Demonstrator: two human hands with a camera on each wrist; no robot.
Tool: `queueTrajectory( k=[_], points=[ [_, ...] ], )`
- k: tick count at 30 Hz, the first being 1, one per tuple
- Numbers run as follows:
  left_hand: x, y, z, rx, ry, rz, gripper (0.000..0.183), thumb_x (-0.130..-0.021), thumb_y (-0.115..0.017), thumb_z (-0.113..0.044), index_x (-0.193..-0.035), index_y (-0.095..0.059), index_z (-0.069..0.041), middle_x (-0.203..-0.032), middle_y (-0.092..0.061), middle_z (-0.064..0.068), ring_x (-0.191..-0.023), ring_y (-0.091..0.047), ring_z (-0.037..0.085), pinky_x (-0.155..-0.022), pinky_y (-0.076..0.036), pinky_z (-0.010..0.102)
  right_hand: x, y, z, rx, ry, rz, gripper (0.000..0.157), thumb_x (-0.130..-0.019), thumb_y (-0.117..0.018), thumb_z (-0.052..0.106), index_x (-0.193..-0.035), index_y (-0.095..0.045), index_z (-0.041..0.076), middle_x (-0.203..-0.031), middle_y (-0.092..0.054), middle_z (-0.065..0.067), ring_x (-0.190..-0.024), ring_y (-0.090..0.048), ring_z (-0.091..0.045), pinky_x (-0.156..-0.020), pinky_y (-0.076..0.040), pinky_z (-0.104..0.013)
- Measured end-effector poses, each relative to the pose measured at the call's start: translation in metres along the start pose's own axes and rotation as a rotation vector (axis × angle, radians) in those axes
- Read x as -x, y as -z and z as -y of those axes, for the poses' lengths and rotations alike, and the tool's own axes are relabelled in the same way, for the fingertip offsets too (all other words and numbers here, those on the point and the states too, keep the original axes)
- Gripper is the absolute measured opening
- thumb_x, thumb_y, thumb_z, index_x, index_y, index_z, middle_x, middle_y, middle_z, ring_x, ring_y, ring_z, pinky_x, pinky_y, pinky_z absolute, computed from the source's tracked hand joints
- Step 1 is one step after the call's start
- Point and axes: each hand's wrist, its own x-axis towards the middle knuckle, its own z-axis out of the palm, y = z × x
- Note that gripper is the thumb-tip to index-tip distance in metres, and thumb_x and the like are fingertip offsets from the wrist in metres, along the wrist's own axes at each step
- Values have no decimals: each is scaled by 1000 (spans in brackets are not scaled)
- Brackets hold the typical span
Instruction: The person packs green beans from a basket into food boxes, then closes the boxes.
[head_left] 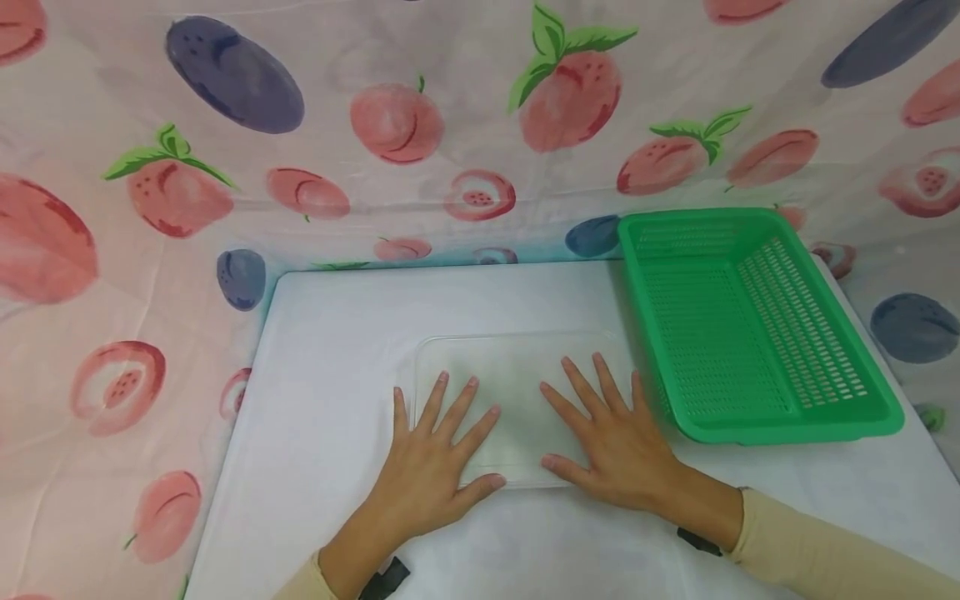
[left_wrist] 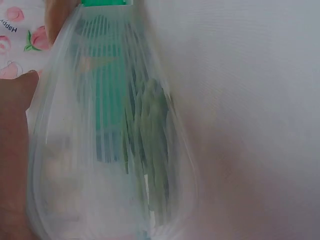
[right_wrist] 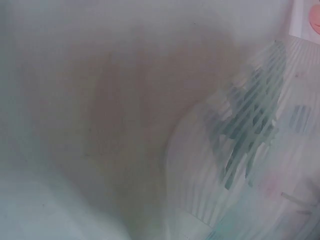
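Note:
A clear, rectangular plastic container (head_left: 517, 354) sits on the white table between my hands. My left hand (head_left: 427, 471) lies over its left end with the fingers spread and straight. Over the right end is my right hand (head_left: 626, 454), its fingers likewise fanned out. In the left wrist view, the ribbed container wall (left_wrist: 60, 125) shows long green, bean-like pieces (left_wrist: 150, 130) through it. Part of the left hand (left_wrist: 15, 140) appears at that view's left edge. Blurred dark green shapes (right_wrist: 252, 117) show through the container (right_wrist: 192, 155) in the right wrist view.
A green slotted plastic basket (head_left: 720, 333) stands on the right side of the table, close to the right hand. A fruit-print cloth (head_left: 465, 75) hangs behind and along the sides of the white table (head_left: 330, 350).

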Motion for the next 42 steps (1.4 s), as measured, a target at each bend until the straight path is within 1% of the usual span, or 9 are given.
queueTrajectory(
  k=[8, 10, 14, 16, 20, 23, 26, 32, 42],
  points=[
    [-13, -2, 8, 66, -5, -20, 78, -96, -31, -80, -159, -37, -34, -171, -23, 4, -159, -10, 38, -111, -14, 85, -8, -2, -7, -7, -36, 11, 82, -92, -51, 74, -161, -30, 34, -172, -17, -7, -157, -10, -47, -109, -22, -84],
    [-16, 4, 12, 145, -7, 31, 77, -97, -31, -77, -161, -32, -35, -172, -19, 4, -159, -9, 39, -110, -14, 85, -11, 2, -7, -26, -47, 46, 82, -94, -49, 73, -162, -28, 34, -173, -15, -7, -157, -9, -48, -109, -22, -84],
    [-27, 33, 31, 418, 5, 183, 71, -102, -41, -66, -163, -22, -35, -174, -8, -1, -159, 0, 40, -110, -4, 86, -26, 17, -9, -96, -97, 127, 83, -96, -48, 71, -164, -20, 33, -173, -7, -9, -156, -3, -52, -106, -19, -87],
    [-39, 47, 44, 468, 25, 231, 72, -101, -46, -63, -163, -21, -36, -174, -5, -3, -159, 4, 40, -111, 1, 85, -40, 24, -13, -120, -136, 150, 86, -96, -47, 72, -165, -17, 31, -174, -3, -10, -155, 2, -54, -106, -17, -88],
    [-66, 54, 69, 316, 57, 249, 78, -98, -43, -71, -164, -17, -37, -174, 3, -2, -159, 9, 39, -111, 4, 85, -68, 31, -23, -141, -207, 187, 91, -94, -41, 77, -166, -14, 28, -173, -1, -12, -154, 4, -55, -106, -14, -89],
    [-84, 43, 81, 208, 61, 266, 83, -96, -40, -76, -164, -11, -38, -174, 8, 1, -158, 13, 40, -110, 4, 85, -82, 32, -29, -185, -241, 251, 94, -94, -36, 80, -166, -11, 25, -173, 1, -15, -154, 5, -57, -106, -14, -89],
    [-93, 28, 87, 165, 45, 316, 86, -94, -36, -80, -164, -7, -39, -174, 9, 3, -158, 15, 42, -109, 3, 86, -89, 30, -33, -215, -259, 326, 95, -93, -32, 82, -166, -7, 25, -173, 6, -15, -153, 11, -55, -107, -13, -88],
    [-95, 18, 89, 166, 40, 379, 92, -90, -39, -84, -164, -8, -39, -174, 3, 4, -158, 13, 43, -110, -4, 86, -90, 27, -32, -195, -238, 410, 95, -95, -31, 80, -166, 0, 24, -172, 14, -15, -152, 19, -54, -108, -9, -88],
    [-97, 19, 92, 283, 58, 377, 91, -92, -42, -80, -164, -6, -38, -174, 9, 0, -157, 17, 40, -112, -2, 85, -90, 28, -34, -204, -255, 420, 94, -95, -28, 80, -165, 2, 25, -172, 15, -14, -152, 19, -54, -107, -9, -88]
  ],
)
